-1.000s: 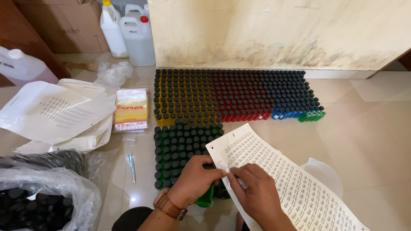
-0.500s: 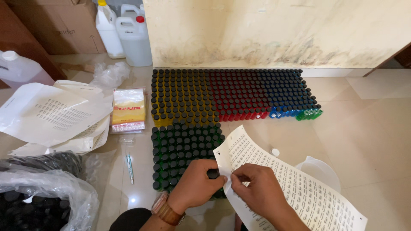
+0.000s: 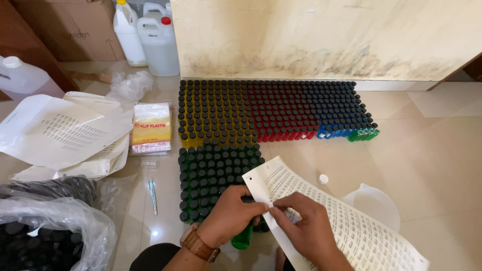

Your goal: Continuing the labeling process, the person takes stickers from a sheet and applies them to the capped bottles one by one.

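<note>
Two hands picking at a label sheet over rows of small capped bottles.

The left hand (image 3: 232,213), a brown-strapped watch at its wrist, is clenched around a small green bottle (image 3: 243,238) held just above the glossy tiled floor (image 3: 432,150), its thumb meeting the edge of a white paper label sheet (image 3: 346,221) covered in fine print. The right hand (image 3: 306,228) pinches that same edge between fingertips. Close ahead stand green bottles (image 3: 213,173) with black round caps, then yellow (image 3: 213,113), red (image 3: 278,113) and blue blocks (image 3: 334,110). A translucent plastic jug (image 3: 374,203) sits beside the sheet.
</note>
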